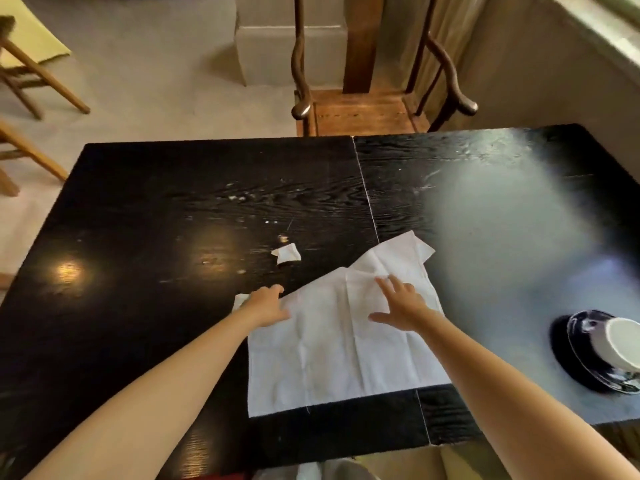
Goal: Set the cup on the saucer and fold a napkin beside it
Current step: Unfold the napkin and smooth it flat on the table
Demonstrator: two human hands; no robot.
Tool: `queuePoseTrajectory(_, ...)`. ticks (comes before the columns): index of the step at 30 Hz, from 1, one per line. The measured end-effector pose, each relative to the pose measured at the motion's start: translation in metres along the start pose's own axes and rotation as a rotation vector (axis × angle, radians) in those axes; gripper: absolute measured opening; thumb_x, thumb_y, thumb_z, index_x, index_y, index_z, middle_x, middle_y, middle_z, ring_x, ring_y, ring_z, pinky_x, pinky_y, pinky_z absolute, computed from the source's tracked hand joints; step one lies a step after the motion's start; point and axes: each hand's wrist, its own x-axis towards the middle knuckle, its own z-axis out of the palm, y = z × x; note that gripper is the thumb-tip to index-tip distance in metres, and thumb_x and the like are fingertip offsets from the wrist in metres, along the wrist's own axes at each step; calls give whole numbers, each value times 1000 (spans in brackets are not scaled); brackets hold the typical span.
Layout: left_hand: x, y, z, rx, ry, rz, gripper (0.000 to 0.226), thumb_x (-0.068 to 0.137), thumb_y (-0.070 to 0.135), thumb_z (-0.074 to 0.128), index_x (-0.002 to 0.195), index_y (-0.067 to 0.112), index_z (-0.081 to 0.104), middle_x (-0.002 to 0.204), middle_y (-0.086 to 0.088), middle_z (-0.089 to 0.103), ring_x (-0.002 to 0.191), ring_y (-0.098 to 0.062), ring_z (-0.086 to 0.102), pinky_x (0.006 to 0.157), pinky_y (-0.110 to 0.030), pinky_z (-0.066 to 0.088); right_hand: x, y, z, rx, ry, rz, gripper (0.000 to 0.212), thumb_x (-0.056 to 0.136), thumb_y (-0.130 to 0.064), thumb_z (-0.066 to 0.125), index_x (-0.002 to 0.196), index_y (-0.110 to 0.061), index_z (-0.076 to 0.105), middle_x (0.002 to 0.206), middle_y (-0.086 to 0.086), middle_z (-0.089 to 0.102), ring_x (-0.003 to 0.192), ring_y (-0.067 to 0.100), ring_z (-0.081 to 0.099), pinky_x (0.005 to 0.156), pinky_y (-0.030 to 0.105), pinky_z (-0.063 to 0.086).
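A white napkin [332,344] lies spread on the black table [156,237] near the front edge, its far part partly folded over and creased. My left hand [268,304] rests on the napkin's far left edge, fingers relaxed. My right hand [403,304] lies flat on the napkin's far right part with fingers spread. A white cup [620,342] sits on a dark saucer [585,375] at the table's right edge, to the right of the napkin.
A small crumpled scrap of white paper [286,254] lies on the table beyond the napkin. A dark wooden armchair [363,112] stands behind the table. Light wooden chair legs [38,81] are at the far left.
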Motion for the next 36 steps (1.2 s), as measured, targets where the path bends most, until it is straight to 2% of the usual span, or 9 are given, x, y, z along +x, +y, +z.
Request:
queuePoseTrajectory(7,-4,-7,46,109,281,78,24,89,20,55,112,15,59,108,-6,58,104,-22,53,91,-33,43,-2,1,44,60,114,-44,70,85,-40,61,142,-17,27,154,2,22,134,35,28,105,45,34)
queuePoseTrajectory(14,-36,6,101,437,654,552,10,70,8,60,66,17,61,68,2,56,65,-18,55,72,-28,36,2,9,17,192,330,62,47,95,-24,45,138,-7,36,140,15,42,122,37,41,99,42,36)
queuePoseTrajectory(18,-51,3,147,529,599,712,10,66,10,63,68,19,65,68,1,58,65,-18,58,81,-32,39,12,8,-4,77,510,-114,44,93,-10,43,137,-8,39,139,13,45,120,36,42,99,42,36)
queuePoseTrajectory(21,-61,5,170,516,426,614,29,51,16,81,77,23,71,79,5,63,77,-14,63,92,-36,50,24,2,-10,-102,513,-222,60,89,2,43,145,-14,30,151,13,29,135,36,28,110,44,27)
queuePoseTrajectory(23,-68,6,170,411,383,568,23,70,23,70,93,24,70,94,6,63,93,-13,60,106,-38,37,29,0,-13,-241,430,-232,64,86,4,46,144,-18,32,156,12,18,142,35,15,115,47,15)
queuePoseTrajectory(26,-65,3,163,50,392,451,30,88,37,47,105,19,65,108,4,55,106,-13,49,103,-30,34,33,3,-9,-410,309,-243,40,88,-4,48,125,-18,57,144,9,42,139,29,23,116,50,7)
queuePoseTrajectory(29,-50,6,141,-309,604,136,33,88,27,58,118,13,56,123,-6,47,116,-21,43,94,-24,35,25,13,8,-333,368,-212,26,85,-4,51,102,-12,69,105,5,67,118,27,46,113,48,17)
queuePoseTrajectory(32,-27,12,114,-522,494,-172,50,86,32,60,130,13,45,135,-11,40,122,-27,42,99,-38,41,5,26,30,-290,465,-195,9,75,-4,65,78,-11,70,76,6,69,87,29,59,94,44,40)
queuePoseTrajectory(36,-13,21,102,-367,132,-24,41,86,29,63,123,17,52,119,-5,56,104,-21,57,83,-29,45,-21,40,48,-287,211,-139,17,87,-14,51,100,-14,61,99,5,67,97,28,58,91,36,36)
